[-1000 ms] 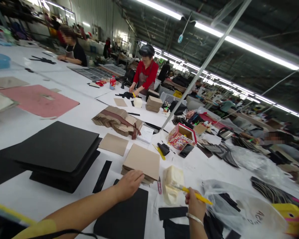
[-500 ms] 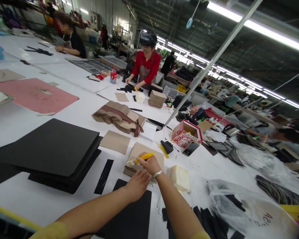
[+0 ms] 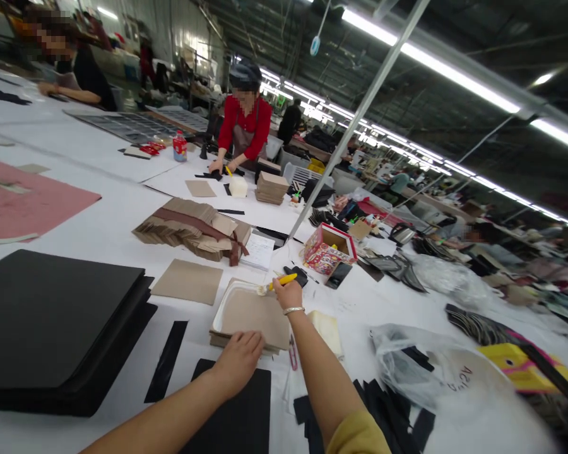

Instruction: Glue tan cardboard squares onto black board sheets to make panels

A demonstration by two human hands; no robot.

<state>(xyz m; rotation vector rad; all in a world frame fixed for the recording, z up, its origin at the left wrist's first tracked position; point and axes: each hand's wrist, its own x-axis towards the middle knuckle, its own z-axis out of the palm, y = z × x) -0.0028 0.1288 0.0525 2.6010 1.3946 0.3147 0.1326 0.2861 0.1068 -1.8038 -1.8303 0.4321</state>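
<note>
The right hand (image 3: pixel 289 295) is grasping a brush (image 3: pixel 283 279) at the far edge of a cardboard stack (image 3: pixel 253 313) on the surface (image 3: pixel 111 230); the left hand (image 3: pixel 240 360) is resting unclenched fingers along the near edge.

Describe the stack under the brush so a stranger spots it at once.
On the white table, find the big black pile at the near left. Right of it, past a black strip, sits a low tan stack. Unlike the tan sheet beside it and the stack farther back, it has a white band along its top's left and far edges.
</note>
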